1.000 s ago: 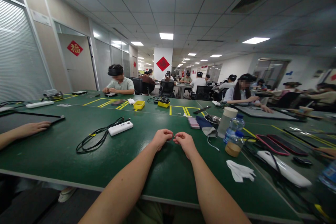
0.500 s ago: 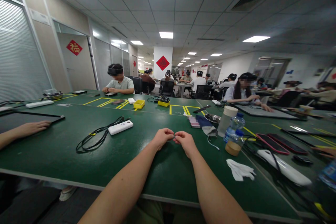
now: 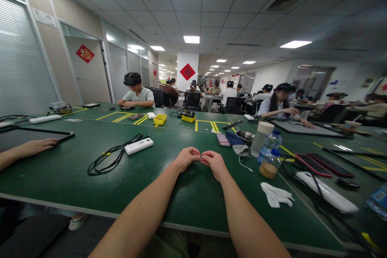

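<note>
Just above the green table (image 3: 145, 189), my left hand (image 3: 188, 159) and my right hand (image 3: 214, 164) meet at their fingertips. Both are closed in a pinch around a tiny greyish piece (image 3: 201, 156), mostly covered by the fingers and too small to name. Right of my hands, a white charging cable (image 3: 245, 165) and a grey cloth (image 3: 242, 150) lie on the table. Nearer to me on that side is a crumpled white glove (image 3: 276, 195).
A white power bank (image 3: 139, 146) with a coiled black cable (image 3: 104, 163) lies to the left. Bottles (image 3: 270, 164) and a metal bowl (image 3: 245, 135) stand at the right. Another person's hand (image 3: 42, 145) rests on a black tray (image 3: 18, 139). Yellow boxes (image 3: 160, 119) sit farther back.
My hands stay pinched together in nearly the same place. Only a slight shift of the fingers around the tiny piece shows.
</note>
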`<state>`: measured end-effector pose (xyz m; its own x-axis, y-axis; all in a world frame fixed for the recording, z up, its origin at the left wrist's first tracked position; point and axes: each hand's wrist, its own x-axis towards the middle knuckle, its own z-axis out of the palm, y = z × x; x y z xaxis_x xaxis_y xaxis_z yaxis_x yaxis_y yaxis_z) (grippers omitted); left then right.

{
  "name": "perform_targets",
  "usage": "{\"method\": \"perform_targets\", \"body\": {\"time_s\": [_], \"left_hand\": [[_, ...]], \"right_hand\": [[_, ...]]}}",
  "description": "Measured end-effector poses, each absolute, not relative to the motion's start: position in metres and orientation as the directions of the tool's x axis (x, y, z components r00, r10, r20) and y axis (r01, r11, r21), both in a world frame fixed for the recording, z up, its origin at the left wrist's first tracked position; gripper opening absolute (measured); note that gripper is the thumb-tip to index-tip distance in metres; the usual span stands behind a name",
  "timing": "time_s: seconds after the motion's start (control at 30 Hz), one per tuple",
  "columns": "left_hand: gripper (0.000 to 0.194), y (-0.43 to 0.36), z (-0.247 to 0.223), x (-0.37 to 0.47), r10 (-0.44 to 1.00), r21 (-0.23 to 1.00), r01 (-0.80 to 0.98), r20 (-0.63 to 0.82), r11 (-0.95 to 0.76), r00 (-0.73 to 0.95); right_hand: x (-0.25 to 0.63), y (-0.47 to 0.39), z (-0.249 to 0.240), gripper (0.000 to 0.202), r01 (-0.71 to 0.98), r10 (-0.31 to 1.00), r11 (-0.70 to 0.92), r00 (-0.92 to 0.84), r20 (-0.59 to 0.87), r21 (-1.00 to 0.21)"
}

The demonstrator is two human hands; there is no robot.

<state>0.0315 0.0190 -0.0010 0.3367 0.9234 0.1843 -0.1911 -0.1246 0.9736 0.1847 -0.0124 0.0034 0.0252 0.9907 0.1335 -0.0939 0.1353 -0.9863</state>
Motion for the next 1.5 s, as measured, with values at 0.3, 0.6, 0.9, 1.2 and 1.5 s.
{"method": "perform_targets", "body": {"time_s": [0.3, 0.6, 0.9, 1.2, 1.5], "left_hand": [[0.023, 0.021, 0.002, 0.029, 0.927, 0.971, -0.224, 0.160, -0.085, 0.340], [0.024, 0.022, 0.000, 0.030, 0.938, 0.981, -0.169, 0.147, -0.097, 0.313], [0.035, 0.018, 0.002, 0.027, 0.882, 0.973, -0.223, 0.156, -0.060, 0.445], [0.051, 0.015, 0.004, 0.033, 0.814, 0.972, -0.129, 0.233, -0.194, 0.532], [0.038, 0.020, 0.002, 0.037, 0.867, 0.951, -0.105, 0.308, -0.290, 0.393]], "right_hand": [[0.188, -0.008, 0.000, 0.021, -0.092, 0.983, 0.170, 0.089, 0.162, -0.981], [0.188, -0.012, 0.003, 0.024, -0.068, 0.977, 0.202, 0.083, 0.196, -0.977], [0.189, -0.008, -0.001, 0.030, -0.117, 0.982, 0.188, 0.046, 0.184, -0.975], [0.189, -0.008, 0.000, 0.034, -0.114, 0.964, 0.257, 0.095, 0.247, -0.960], [0.189, -0.007, 0.004, 0.034, -0.174, 0.963, 0.229, 0.181, 0.197, -0.958]]}}
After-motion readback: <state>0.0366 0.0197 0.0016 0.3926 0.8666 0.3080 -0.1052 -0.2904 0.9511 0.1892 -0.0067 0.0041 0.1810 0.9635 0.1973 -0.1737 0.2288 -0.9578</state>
